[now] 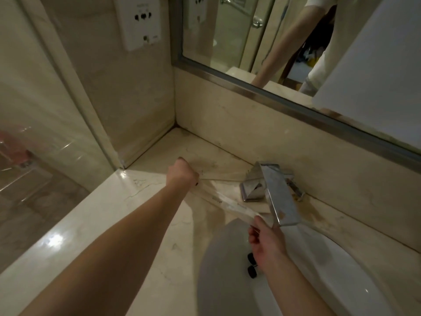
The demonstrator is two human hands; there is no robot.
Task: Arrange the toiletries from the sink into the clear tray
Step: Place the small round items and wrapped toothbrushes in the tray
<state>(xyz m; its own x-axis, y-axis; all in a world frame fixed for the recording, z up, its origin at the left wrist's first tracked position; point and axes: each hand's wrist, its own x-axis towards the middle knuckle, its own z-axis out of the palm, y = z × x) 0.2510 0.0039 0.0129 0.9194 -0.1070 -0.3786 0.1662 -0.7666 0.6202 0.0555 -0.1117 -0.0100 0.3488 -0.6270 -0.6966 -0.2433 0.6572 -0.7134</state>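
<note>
A clear tray (230, 202) is held tilted above the marble counter, between the corner and the tap. My left hand (182, 174) grips its far left edge, fingers closed. My right hand (265, 241) grips its near right end, just over the sink's rim. The tray looks empty, though its see-through walls are hard to trace. Two small black caps of toiletries (251, 265) show in the white sink (227, 270), partly hidden under my right wrist.
A chrome tap (271, 190) juts out over the sink right beside the tray's right end. A mirror (250, 42) runs along the back wall, a white socket panel (139, 21) hangs at the left, and a glass partition (45, 110) borders the counter's left side.
</note>
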